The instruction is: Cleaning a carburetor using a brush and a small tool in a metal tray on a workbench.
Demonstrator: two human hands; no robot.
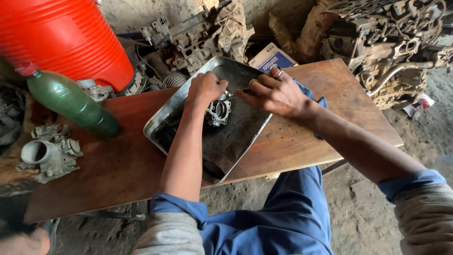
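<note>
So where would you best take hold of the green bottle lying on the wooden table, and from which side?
Probably around the broad middle of the green bottle, coming from above. It lies tilted on the wooden table, red cap toward the orange cooler, so its round body faces up. The neck is narrower and sits close against the cooler, leaving less room for a grip there.
</note>
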